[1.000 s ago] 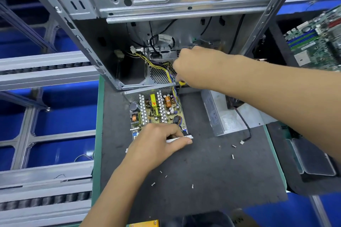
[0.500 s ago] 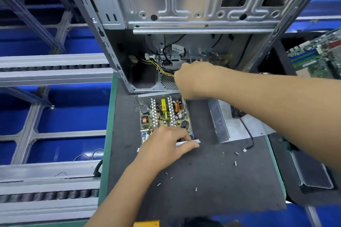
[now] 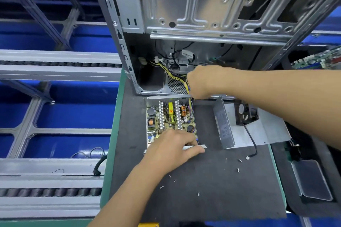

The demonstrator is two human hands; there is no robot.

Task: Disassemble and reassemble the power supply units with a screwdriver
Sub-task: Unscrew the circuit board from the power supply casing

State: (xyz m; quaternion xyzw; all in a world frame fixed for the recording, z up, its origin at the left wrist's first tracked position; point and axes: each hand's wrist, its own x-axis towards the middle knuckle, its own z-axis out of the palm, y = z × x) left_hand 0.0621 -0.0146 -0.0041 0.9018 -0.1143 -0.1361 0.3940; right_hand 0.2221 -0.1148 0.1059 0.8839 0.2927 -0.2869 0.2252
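Observation:
An open power supply unit (image 3: 171,116) lies on the dark mat (image 3: 212,199), its circuit board with heat sinks and coils exposed. My left hand (image 3: 171,151) grips the unit's near wall, thumb along the white edge and fingers over the board. My right hand (image 3: 204,83) is curled at the unit's far right corner, beside the yellow wire bundle (image 3: 167,70). It holds a screwdriver that is almost wholly hidden under the fist. The removed metal cover (image 3: 227,129) with its black fan (image 3: 245,114) lies to the right.
A bare metal computer case (image 3: 203,5) stands right behind the unit, and the wires run into it. Several loose screws (image 3: 238,170) are scattered on the mat. A motherboard (image 3: 317,60) lies far right, a grey tray (image 3: 311,178) near right, and conveyor rails (image 3: 55,64) run along the left.
Both hands keep their places on the unit. My head has shifted, so the unit and the case now sit further right and lower in view.

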